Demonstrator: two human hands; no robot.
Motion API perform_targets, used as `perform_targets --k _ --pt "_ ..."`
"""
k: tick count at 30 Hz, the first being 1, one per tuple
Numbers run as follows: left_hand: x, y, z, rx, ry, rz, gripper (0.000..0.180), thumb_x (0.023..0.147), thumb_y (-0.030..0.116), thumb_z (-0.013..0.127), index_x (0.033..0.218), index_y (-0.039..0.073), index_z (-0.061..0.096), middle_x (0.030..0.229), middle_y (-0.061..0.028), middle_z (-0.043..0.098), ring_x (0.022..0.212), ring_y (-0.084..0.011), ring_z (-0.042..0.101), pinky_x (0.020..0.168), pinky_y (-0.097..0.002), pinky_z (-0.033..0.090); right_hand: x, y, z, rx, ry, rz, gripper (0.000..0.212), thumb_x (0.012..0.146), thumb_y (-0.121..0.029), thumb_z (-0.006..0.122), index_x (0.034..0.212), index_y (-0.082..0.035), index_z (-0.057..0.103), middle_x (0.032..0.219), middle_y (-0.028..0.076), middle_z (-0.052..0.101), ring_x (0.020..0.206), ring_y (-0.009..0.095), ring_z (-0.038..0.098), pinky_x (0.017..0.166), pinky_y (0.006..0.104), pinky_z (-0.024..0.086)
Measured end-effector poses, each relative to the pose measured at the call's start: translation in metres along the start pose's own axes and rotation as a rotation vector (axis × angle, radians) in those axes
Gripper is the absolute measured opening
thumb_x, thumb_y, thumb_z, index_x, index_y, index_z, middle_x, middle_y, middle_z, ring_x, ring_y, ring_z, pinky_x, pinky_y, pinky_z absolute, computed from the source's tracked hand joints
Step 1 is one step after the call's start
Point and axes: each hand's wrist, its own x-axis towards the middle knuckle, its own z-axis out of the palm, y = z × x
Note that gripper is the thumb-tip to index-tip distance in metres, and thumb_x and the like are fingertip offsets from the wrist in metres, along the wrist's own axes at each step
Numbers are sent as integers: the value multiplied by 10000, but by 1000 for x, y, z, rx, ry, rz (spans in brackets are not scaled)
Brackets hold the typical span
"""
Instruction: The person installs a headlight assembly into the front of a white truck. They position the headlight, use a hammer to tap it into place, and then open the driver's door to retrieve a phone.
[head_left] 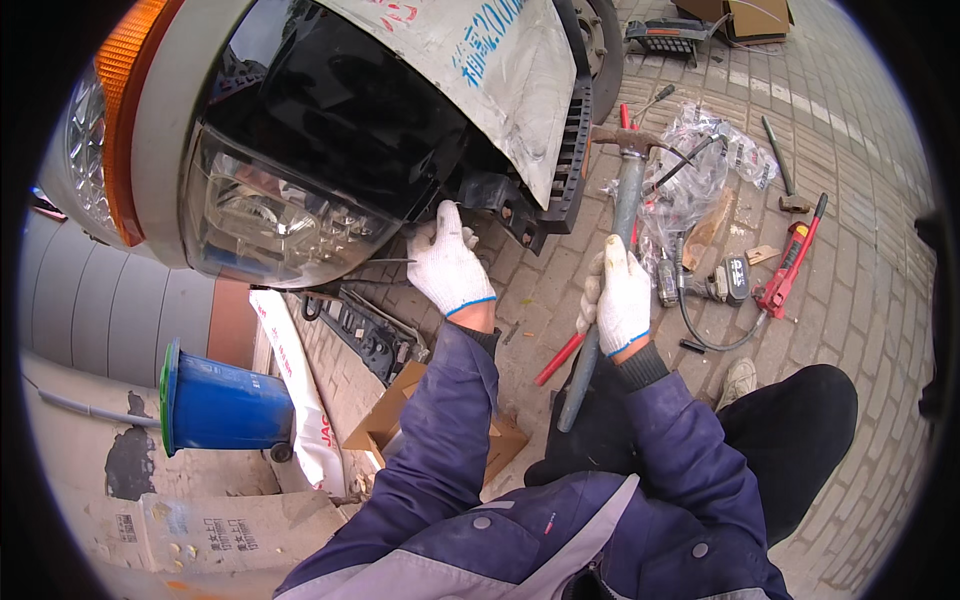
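Note:
My right hand (622, 300), in a white knit glove, is closed around the grey pipe-like handle of a hammer (628, 185). The hammer stands roughly upright, its rusty head (632, 140) at the far end. My left hand (450, 268), gloved the same way, is closed beside the lower corner of a vehicle's headlight (275, 215). From its left side a thin metal rod (388, 261) sticks out; the rest of the rod is hidden in the glove. Its upper fingers are close to a black bracket (495, 195) under the white body panel (500, 100); contact is unclear.
To the right on the brick paving lie crumpled clear plastic (700, 160), a red hand-pump tool (790, 270) with a hose, a cordless tool (728, 280) and another hammer (785, 170). At left are a blue bin (225, 400), a black vehicle part (370, 335) and a cardboard box (385, 410).

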Motion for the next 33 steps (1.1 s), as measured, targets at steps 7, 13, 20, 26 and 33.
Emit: perform_targets --k 7,13,20,26,33 --pt "-12 -2 11 -309 50 -127 262 1019 229 788 1093 -12 717 930 -86 726 749 -161 698 678 -304 604 7 1 -3 21 30 14 457 1094 -531 594 953 -100 543 592 0 488 361 136 456 313 327 411" --pt "-26 0 8 -70 -62 127 269 1032 237 773 1131 -12 742 963 -61 739 783 -173 715 727 -311 614 10 3 -3 36 23 18 445 1092 -515 605 962 -93 550 604 1 492 364 132 463 313 320 411" --pt "-15 38 2 1197 -471 1186 415 905 99 716 1320 91 694 1356 -120 706 873 -289 725 759 -384 595 11 5 -3 2 11 36 461 1095 -552 586 954 -115 538 595 4 488 372 145 447 326 339 420" --pt "3 61 8 1513 -605 1160 500 911 105 611 1380 -62 580 1515 -299 581 704 -288 739 624 -398 609 12 6 -4 44 41 43 478 1085 -539 607 951 -84 549 587 7 486 357 142 454 312 334 411" --pt "8 58 17 1587 -524 1273 530 951 191 659 1370 -127 600 1440 -351 603 758 -292 761 656 -389 597 17 7 -7 -18 24 46 483 1090 -591 568 965 -127 530 593 -6 468 386 143 438 345 342 411"
